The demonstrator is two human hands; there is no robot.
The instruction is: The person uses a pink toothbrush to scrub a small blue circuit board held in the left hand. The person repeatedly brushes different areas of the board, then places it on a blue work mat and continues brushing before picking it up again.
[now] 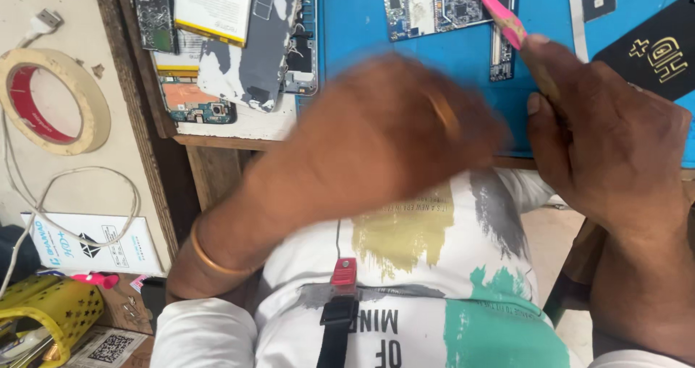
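Observation:
My right hand (608, 136) grips a pink-handled tool (496, 9) whose far end lies over a blue circuit board (434, 2) on the blue work mat (362, 27). My left hand (391, 132) is blurred with motion at the mat's near edge, with a ring on one finger and a gold bangle on the wrist. Whether the left hand holds anything is hidden by the blur.
An opened phone with its battery and boards (232, 42) lies at the left of the bench. A roll of tape (51, 100) and a white cable (87, 194) sit further left. A yellow basket (51, 314) is at the lower left. A black card (651, 49) lies at the right.

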